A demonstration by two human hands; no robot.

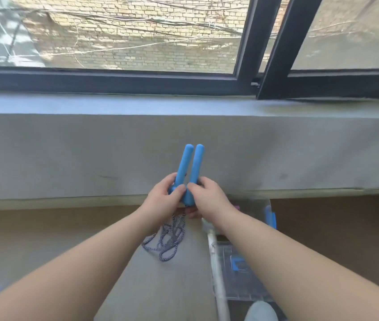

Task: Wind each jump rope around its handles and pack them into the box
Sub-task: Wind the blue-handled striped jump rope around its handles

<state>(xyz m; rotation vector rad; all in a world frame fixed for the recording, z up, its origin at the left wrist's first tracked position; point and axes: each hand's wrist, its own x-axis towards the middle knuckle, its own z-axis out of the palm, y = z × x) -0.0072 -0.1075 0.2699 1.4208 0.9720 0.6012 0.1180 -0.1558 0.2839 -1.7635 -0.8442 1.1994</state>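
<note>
Two blue jump-rope handles stand upright side by side in front of me. My left hand grips the base of the left handle, and my right hand pinches the base of the right one. Their braided blue-and-white rope hangs below the hands in loose loops over a grey surface. A clear plastic box sits on the floor at the lower right, partly hidden by my right forearm. Something blue lies inside it.
A grey concrete sill and wall run across in front, with a dark-framed window above, its right pane swung open. Brown floor lies to the left and right. A blue clip sits on the box's far rim.
</note>
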